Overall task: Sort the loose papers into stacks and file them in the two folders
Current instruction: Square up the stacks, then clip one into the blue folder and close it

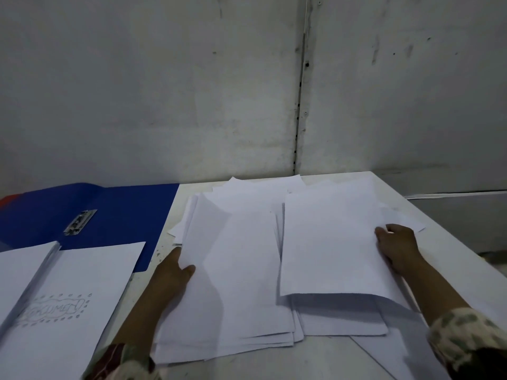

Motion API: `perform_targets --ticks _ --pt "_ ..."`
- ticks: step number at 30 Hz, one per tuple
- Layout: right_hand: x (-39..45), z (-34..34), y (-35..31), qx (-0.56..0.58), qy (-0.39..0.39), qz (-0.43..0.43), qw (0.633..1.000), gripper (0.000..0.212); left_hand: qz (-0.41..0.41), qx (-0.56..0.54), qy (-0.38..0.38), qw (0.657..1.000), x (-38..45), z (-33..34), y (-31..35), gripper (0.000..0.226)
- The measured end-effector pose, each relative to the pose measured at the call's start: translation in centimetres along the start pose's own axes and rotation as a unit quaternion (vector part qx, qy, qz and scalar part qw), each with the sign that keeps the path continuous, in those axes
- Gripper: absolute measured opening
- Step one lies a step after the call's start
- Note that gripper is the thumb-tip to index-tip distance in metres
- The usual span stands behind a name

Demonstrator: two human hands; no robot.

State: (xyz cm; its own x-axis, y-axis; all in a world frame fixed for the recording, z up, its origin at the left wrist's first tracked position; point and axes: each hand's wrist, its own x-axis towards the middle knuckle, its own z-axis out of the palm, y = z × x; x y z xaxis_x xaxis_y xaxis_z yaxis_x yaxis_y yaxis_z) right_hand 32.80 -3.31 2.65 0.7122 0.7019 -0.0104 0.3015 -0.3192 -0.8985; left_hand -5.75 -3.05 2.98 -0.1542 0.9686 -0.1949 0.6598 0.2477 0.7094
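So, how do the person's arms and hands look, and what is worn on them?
Both hands, the left hand and the right hand, are bare, with no gloves, rings or watch visible. The forearms are uncovered. Each arm has a pushed-up fabric sleeve with a mottled green and cream pattern, the left sleeve showing some reddish patches.

"DOKUMEN" on white sheet (82, 292)

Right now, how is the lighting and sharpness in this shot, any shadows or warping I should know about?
Head view: dim, bluish light; soft throughout, no glare; left hand casts a shadow on the papers; lifted sheet shades the pile beneath; wide-angle bends the table edge.
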Motion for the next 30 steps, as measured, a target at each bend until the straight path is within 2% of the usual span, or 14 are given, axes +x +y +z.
perform_targets --ticks 6,10,19,22,25,28,30 --pt "-4.3 3.9 -1.0 -0.053 -0.084 -0.051 0.994 0.03 0.007 -0.043 -0.039 0.998 0.0 0.9 1.4 0.045" --pt "-7.0 6.1 -1.1 -0.074 -0.129 -0.071 0.986 0.042 -0.022 -0.073 -0.045 0.996 -0.4 1.3 2.0 0.057" --pt "-10.9 9.5 -1.6 -0.068 -0.133 -0.068 0.986 0.036 0.002 -0.086 -0.04 0.995 -0.4 2.0 1.8 0.056" --pt "-11.7 10.0 -1.8 -0.129 -0.159 -0.109 0.973 0.024 0.011 -0.062 -0.037 0.997 -0.4 1.9 1.6 0.053" --pt "-11.6 9.5 -1.7 -0.217 -0.151 -0.152 0.952 0.023 0.023 -0.047 -0.027 0.998 -0.5 2.0 1.5 0.048" --pt "-10.4 7.8 -1.3 -0.297 -0.075 -0.143 0.941 0.053 0.031 -0.033 -0.02 0.999 -0.6 2.3 1.5 0.048" --pt "-9.4 6.6 -0.8 -0.327 -0.048 -0.099 0.939 0.07 0.04 -0.023 -0.021 0.999 -0.7 2.5 1.6 0.049"
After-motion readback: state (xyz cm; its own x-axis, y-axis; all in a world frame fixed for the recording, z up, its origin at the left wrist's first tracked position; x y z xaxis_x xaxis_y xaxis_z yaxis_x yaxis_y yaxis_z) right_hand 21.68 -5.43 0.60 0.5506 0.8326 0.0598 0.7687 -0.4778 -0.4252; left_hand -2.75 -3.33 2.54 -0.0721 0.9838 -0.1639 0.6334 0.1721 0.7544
